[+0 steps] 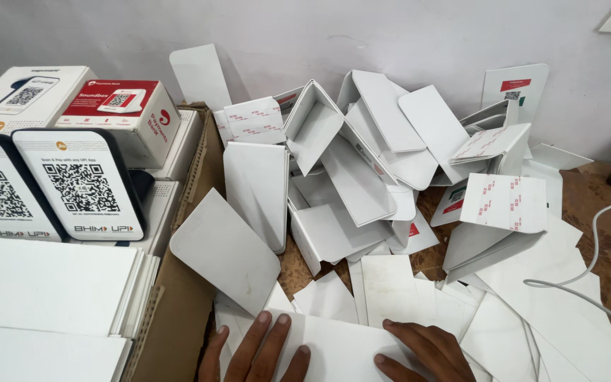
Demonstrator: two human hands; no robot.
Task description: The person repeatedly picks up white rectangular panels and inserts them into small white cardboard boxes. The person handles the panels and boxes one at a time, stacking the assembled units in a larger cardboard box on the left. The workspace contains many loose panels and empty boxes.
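Observation:
My left hand [252, 351] and my right hand [419, 351] rest flat, fingers spread, on a white card sheet [337, 350] at the bottom edge of the head view. Neither hand grips anything. Just beyond my fingers lies a heap of folded white card stands [348, 170], some with strips of tape on their backs. One large rounded white card [224, 251] leans against the cardboard just above my left hand.
An open cardboard box [178, 304] on the left holds white device boxes and two upright code display stands [79, 184]. A red-and-white box [121, 113] sits behind them. A white cable [588, 272] crosses the right side. A white wall backs the brown table [602, 205].

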